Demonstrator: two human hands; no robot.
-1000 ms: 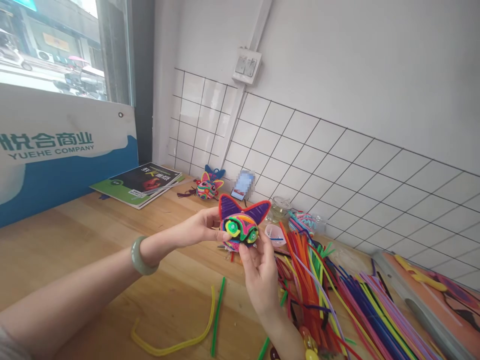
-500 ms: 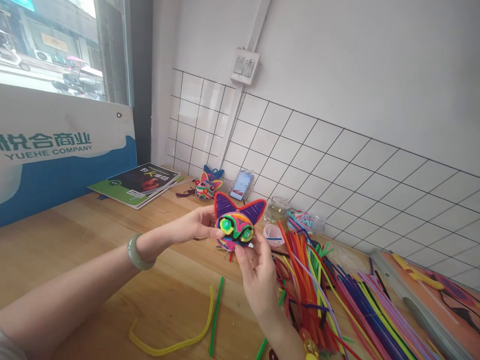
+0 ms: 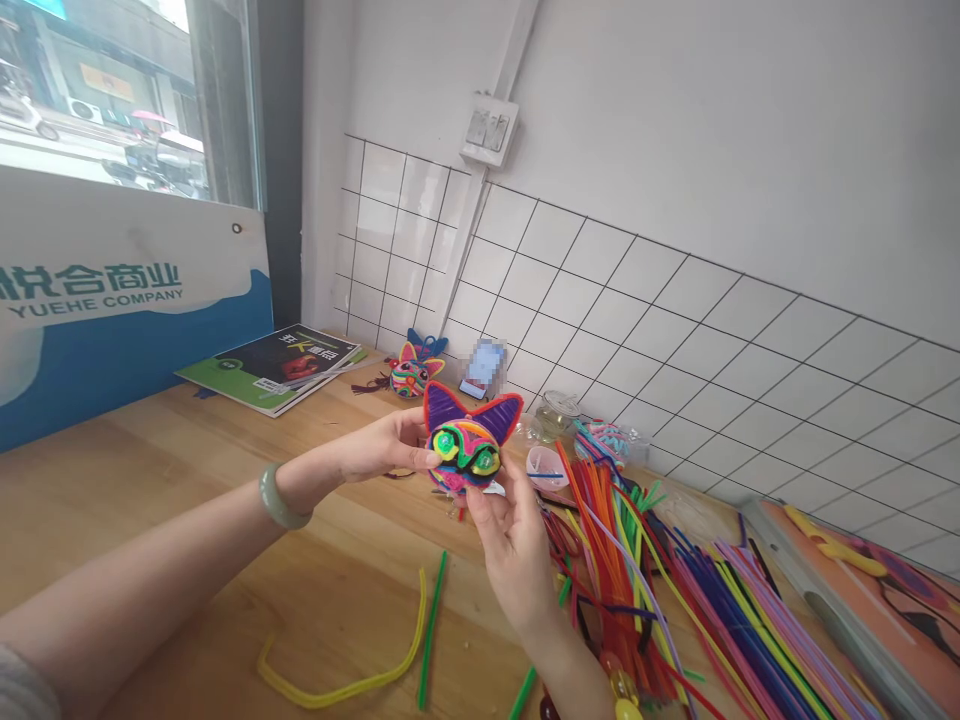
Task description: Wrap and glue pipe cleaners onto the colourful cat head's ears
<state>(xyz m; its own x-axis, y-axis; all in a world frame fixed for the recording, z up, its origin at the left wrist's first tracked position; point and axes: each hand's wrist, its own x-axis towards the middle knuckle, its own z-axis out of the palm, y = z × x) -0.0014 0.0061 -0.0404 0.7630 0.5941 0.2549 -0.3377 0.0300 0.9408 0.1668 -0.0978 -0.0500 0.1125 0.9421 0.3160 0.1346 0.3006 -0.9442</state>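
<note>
Held up between both hands is a colourful pipe-cleaner cat head (image 3: 466,445) with purple, red-edged ears and green-and-yellow eyes. My left hand (image 3: 390,445) grips its left side, thumb on the front by one eye and the other fingers behind. My right hand (image 3: 514,540) pinches the lower right side, thumb at the bottom edge; some of its fingers are hidden behind the head. Below, a bent yellow pipe cleaner (image 3: 341,690) and a straight green pipe cleaner (image 3: 432,630) lie on the wooden table (image 3: 187,600).
Bundles of pipe cleaners (image 3: 750,620) spread over the right side. Toward the wall stand another cat head (image 3: 411,375), a phone (image 3: 482,368), a pink dish (image 3: 547,468) and a glass jar (image 3: 556,412). Magazines (image 3: 277,365) lie at the back left; yellow-handled scissors (image 3: 832,545) lie far right.
The cat head has shifted slightly left and turned a little, with both hands still on it. The things on the table have not moved.
</note>
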